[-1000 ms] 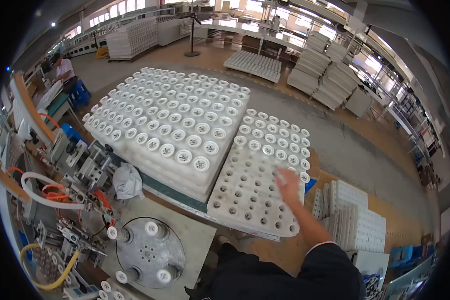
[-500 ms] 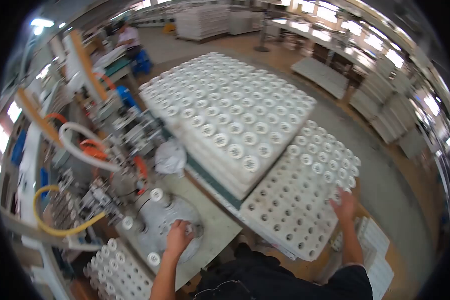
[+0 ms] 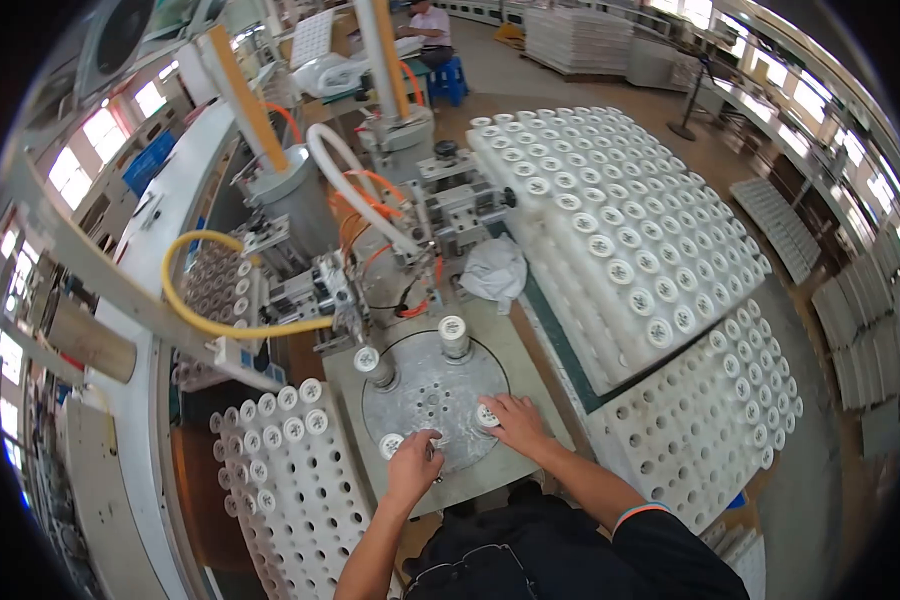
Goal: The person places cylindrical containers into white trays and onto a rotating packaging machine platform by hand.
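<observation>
A round grey turntable (image 3: 410, 382) carries white cylindrical parts with dark-marked round faces, one part (image 3: 452, 330) at its back and another (image 3: 367, 361) at back left. My right hand (image 3: 518, 424) has its fingers around a white cylindrical part (image 3: 486, 414) at the turntable's right edge. At the front edge, my left hand (image 3: 413, 468) is closed with fingertips together; what it holds is hidden. Just left of that hand stands another white part (image 3: 391, 446).
To the left, a perforated tray (image 3: 320, 500) is partly filled with parts. On the right are a stacked, full tray (image 3: 590, 300) and a half-filled tray (image 3: 660, 440). Machine arms (image 3: 340, 300) and a yellow hose (image 3: 180, 290) stand behind the turntable. A seated person (image 3: 430, 28) is farther back.
My right hand has come from the half-filled right tray to the turntable and is now at a white part there. My left hand stays at the turntable's front. The view has turned left.
</observation>
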`<state>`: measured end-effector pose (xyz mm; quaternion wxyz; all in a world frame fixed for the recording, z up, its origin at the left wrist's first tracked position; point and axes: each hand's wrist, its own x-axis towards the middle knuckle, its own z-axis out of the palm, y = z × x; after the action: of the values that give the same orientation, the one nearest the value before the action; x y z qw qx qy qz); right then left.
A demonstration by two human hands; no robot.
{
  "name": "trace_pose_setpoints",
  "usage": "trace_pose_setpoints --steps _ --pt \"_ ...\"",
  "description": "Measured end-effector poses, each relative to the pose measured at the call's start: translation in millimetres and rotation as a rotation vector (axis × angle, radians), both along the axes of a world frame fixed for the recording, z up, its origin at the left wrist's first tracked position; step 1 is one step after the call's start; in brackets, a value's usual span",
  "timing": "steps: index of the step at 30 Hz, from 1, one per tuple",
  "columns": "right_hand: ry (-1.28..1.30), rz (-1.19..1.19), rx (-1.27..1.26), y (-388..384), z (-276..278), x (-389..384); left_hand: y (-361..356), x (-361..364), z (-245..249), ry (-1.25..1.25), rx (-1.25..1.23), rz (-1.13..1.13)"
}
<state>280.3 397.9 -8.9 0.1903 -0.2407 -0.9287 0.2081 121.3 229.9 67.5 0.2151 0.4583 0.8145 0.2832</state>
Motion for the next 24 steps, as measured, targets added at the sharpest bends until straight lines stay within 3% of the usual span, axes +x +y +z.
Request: trace_pose_setpoints --steps 3,8,10,12,14,15,17,18,20,22,24 --pt "-0.064 0.043 0.03 -7 -1 -3 -5 -9 8 0.001 0.026 0.083" --pt "-0.01 -0.003 -0.18 -26 20 24 26 -7 2 0.005 0.087 0.102" --pt "0.023 -0.105 -0.304 -13 18 36 49 1 -6 0.009 0.1 0.018" --pt "0.066 -0.201 -0.437 2 14 40 77 18 -10 0.166 0.14 -0.03" --pt "0.25 -0.386 -0.533 17 12 31 95 30 -24 0.265 0.005 -0.191" --pt "0.248 -0.34 -0.548 21 15 24 99 34 -40 0.312 -0.022 -0.261" --pt "0.268 -0.299 -0.352 26 28 4 97 31 -45 0.372 -0.076 -0.259" --pt "0.268 -0.239 -0.377 26 29 -7 89 29 -33 0.363 -0.039 -0.258" --pt "0.186 -0.076 -0.001 16 23 -24 57 15 -14 0.352 -0.04 -0.225" --pt "0.133 0.016 0.044 8 11 -40 31 1 4 0.175 0.054 -0.113" --pt "0.011 0.109 0.157 1 4 -50 -10 -17 27 0.154 0.078 0.038"
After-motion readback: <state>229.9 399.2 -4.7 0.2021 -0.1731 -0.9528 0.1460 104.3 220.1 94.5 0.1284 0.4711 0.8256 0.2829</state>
